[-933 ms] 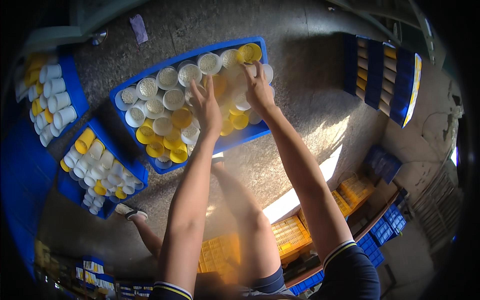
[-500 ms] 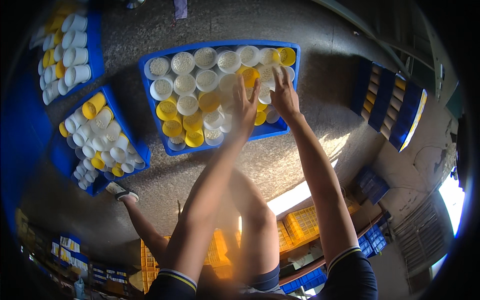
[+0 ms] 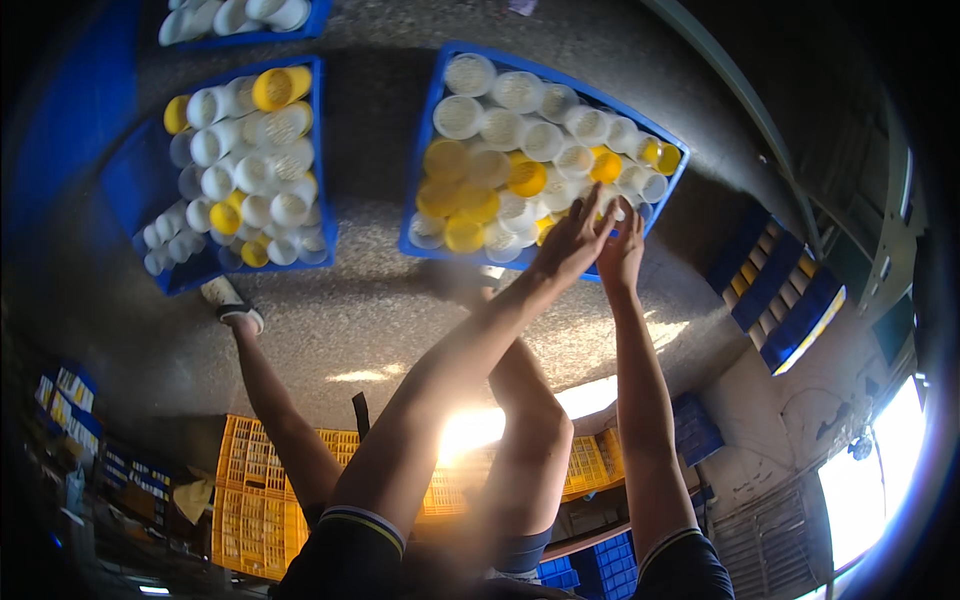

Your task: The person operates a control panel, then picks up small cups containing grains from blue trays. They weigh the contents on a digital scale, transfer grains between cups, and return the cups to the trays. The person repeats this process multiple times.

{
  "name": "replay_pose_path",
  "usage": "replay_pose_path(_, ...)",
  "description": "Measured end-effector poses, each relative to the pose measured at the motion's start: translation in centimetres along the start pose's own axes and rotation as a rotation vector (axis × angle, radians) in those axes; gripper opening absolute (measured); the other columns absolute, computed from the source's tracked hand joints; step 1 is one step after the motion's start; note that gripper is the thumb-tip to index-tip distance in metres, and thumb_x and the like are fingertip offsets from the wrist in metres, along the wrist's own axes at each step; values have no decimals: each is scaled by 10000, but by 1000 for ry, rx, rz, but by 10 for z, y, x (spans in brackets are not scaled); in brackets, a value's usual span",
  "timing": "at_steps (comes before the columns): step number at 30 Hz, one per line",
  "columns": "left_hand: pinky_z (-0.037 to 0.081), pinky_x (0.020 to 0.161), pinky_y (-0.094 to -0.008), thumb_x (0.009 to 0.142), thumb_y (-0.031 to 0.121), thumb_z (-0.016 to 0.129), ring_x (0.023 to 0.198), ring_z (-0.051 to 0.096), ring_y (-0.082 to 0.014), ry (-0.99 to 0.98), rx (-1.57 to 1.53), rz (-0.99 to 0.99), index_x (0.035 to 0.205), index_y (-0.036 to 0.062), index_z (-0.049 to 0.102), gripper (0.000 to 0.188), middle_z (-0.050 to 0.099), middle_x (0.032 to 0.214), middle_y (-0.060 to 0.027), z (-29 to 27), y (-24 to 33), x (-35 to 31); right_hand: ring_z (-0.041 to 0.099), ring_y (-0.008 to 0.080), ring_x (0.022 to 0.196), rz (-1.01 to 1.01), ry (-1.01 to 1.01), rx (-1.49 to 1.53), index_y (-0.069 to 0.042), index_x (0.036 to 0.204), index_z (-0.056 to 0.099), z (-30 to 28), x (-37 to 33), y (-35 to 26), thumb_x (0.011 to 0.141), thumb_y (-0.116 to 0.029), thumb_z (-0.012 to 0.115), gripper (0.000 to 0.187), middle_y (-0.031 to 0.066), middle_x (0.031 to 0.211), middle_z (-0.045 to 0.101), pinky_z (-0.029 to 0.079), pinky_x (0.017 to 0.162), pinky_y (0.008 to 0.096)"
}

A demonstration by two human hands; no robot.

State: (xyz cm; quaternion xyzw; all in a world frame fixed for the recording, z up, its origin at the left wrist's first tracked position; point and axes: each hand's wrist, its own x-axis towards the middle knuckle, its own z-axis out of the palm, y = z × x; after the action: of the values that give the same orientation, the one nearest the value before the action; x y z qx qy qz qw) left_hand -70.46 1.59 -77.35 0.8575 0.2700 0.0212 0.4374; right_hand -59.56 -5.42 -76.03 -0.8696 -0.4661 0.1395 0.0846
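Observation:
A shallow blue crate (image 3: 411,215) on the floor holds tightly packed white and yellow cups, several with pale grains or pellets inside. My left hand (image 3: 575,240) reaches over the crate's near right part, its fingers stretched toward a yellow cup (image 3: 605,165). Close beside it is my right hand (image 3: 622,250), fingers extended and slightly bent, among white cups (image 3: 648,187) near the crate's right end. The fingertips of the two hands nearly meet. The hands partly hide the cups under them, and I cannot make out anything gripped.
To the left stands another blue crate (image 3: 318,150) with white and yellow cups lying on their sides. A third blue crate (image 3: 315,25) is at the top left. Stacked blue crates (image 3: 775,290) stand at the right. Yellow crates (image 3: 255,500) are behind my legs.
The view has turned, so the crates sit differently in the picture. My hands have come closer together and lie lower, toward the near right part of the crate.

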Motion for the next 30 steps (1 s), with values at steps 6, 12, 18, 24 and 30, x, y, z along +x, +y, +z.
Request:
replay_pose_path(6, 476, 953, -443, 855, -40, 628, 1139, 571, -352, 484, -324, -238, 1280, 16, 555, 435, 588, 1218, -181, -125, -69, -186, 683, 303, 873, 157, -85, 393, 38, 1158, 569, 5, -27, -172, 879, 15, 621, 284, 203, 1116, 637, 568, 687, 377)
replay_pose_path(12, 522, 856, -376, 899, -3, 612, 1096, 584, -292, 658, 138, -721, 1272, 22, 551, 379, 557, 1204, -179, -273, -303, -387, 722, 266, 803, -239, -418, 759, 5, 1075, 627, 111, -74, -460, 849, 45, 636, 229, 175, 1028, 681, 588, 691, 372)
replay_pose_path(18, 530, 934, -437, 866, 37, 654, 1186, 572, -343, 416, 556, -756, 1352, 188, 562, 517, 471, 1358, -208, -341, -515, -481, 615, 444, 1053, -209, -492, 571, -90, 1328, 523, 286, -84, -669, 867, -85, 596, 467, 293, 1376, 427, 558, 852, 463)
replay_pose_path(24, 550, 885, -401, 870, 24, 627, 1078, 644, -322, 441, 322, -629, 1181, 80, 670, 319, 614, 1226, -160, -337, -593, -498, 691, 389, 862, -35, -577, 187, -83, 1199, 595, 374, -78, -709, 844, 18, 562, 371, 267, 1339, 457, 596, 742, 404)
replay_pose_path(30, 531, 915, -381, 938, 64, 593, 1091, 666, -298, 510, -11, -773, 1157, 49, 696, 243, 666, 1206, -171, -360, -512, -520, 686, 373, 843, -161, -522, 374, -64, 1117, 645, 298, -97, -687, 895, -26, 522, 257, 205, 1234, 537, 596, 705, 419)
